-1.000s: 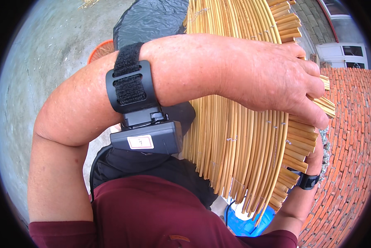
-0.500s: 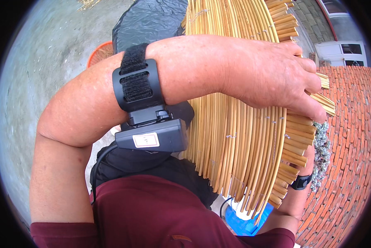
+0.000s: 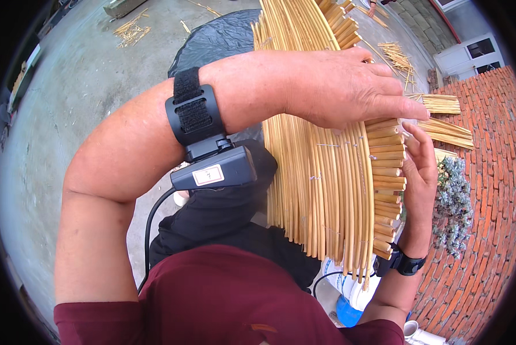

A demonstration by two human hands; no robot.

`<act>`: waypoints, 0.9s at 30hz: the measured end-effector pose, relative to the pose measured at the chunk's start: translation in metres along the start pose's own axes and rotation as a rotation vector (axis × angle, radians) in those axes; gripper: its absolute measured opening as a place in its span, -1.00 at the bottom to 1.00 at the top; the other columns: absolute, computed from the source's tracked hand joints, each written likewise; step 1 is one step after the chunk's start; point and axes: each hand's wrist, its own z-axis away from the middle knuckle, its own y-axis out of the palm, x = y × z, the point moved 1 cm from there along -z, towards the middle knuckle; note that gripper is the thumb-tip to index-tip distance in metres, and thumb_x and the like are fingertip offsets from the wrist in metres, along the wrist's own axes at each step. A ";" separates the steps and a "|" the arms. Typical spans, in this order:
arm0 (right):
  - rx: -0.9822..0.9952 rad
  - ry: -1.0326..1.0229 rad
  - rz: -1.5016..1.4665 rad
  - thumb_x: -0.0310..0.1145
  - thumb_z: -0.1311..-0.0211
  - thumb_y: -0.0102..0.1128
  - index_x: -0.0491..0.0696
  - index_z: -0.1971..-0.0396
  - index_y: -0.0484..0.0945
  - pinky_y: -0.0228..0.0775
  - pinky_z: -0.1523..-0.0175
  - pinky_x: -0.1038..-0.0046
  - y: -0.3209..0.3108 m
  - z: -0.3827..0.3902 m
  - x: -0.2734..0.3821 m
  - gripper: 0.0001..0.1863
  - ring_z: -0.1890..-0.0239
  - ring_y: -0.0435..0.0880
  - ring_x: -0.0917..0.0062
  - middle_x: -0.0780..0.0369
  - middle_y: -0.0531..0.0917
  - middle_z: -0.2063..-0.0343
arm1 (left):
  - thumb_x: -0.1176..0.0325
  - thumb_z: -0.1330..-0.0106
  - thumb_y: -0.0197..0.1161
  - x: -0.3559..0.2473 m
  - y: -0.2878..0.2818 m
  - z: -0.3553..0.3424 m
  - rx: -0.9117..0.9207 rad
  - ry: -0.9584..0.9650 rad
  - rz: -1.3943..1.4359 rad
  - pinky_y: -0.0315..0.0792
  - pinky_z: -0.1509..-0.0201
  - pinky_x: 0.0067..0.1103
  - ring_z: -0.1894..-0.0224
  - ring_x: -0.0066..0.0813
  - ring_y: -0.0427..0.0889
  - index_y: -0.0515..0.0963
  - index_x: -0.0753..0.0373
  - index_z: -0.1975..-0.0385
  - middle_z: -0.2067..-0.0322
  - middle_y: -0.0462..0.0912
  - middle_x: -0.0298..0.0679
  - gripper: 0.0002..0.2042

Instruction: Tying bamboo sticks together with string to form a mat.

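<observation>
My left hand (image 3: 361, 92) lies across a curved bundle of yellow reeds (image 3: 310, 178) tied in rows with thin string, its fingers curled over the right edge, where thicker cut reed ends (image 3: 387, 167) stick out. My right hand (image 3: 420, 169) is upright just right of those ends, fingers half bent and apart, the thumb beside them; I see nothing held in it. Black strapped devices (image 3: 212, 169) sit on both forearms. Behind the bundle is dark plastic sheeting (image 3: 203, 43), with my black-trousered legs (image 3: 218, 213) below it.
A brick surface (image 3: 476, 230) with grey-leaved plants (image 3: 453, 195) and reed piles (image 3: 445, 132) is at right. Loose straw (image 3: 131, 34) lies on concrete (image 3: 51, 155). A white sack (image 3: 358, 290), blue container (image 3: 347, 313) and white pipe (image 3: 419, 336) are below. Another person's hand (image 3: 372, 11) shows at top.
My left hand and the bundle have shifted left and slightly up. My right hand has come out from behind the bundle, and more ground and background now show.
</observation>
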 end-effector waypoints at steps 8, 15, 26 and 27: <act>-0.547 0.096 -0.211 -0.50 -0.40 0.01 -0.17 0.22 0.52 0.41 0.34 0.62 0.011 0.165 -0.082 -0.89 0.46 0.60 0.60 0.11 0.67 0.30 | 0.47 0.16 0.50 -0.014 -0.048 -0.019 0.353 0.071 -0.132 0.42 -0.11 -0.35 0.02 -0.22 0.61 0.49 0.01 -0.12 0.10 0.65 -0.27 -0.31; -0.755 0.168 -0.319 -0.53 -0.38 0.03 -0.16 0.31 0.54 0.36 0.48 0.66 0.053 0.267 -0.130 -0.90 0.57 0.57 0.62 0.11 0.67 0.35 | 0.42 0.08 0.52 -0.024 -0.047 -0.057 0.629 -0.274 0.073 0.54 0.14 -0.46 0.30 -0.30 0.72 0.66 0.19 0.22 0.40 0.75 -0.26 -0.65; -0.710 0.164 -0.394 -0.59 -0.35 -0.01 -0.18 0.33 0.54 0.31 0.43 0.68 0.028 0.261 -0.144 -0.88 0.56 0.52 0.67 0.13 0.67 0.36 | 0.50 -0.20 0.32 0.040 -0.103 -0.057 -0.788 -0.563 0.772 0.57 0.25 -0.59 0.37 -0.51 0.66 0.58 0.32 0.10 0.33 0.71 -0.22 -0.74; -0.645 0.178 -0.365 -0.60 -0.34 -0.01 -0.19 0.34 0.54 0.32 0.43 0.68 0.037 0.255 -0.143 -0.88 0.57 0.53 0.67 0.14 0.67 0.38 | 0.49 -0.17 0.38 0.063 -0.094 -0.023 -0.912 -0.686 0.694 0.58 0.21 -0.51 0.31 -0.45 0.69 0.58 0.29 0.11 0.30 0.71 -0.24 -0.72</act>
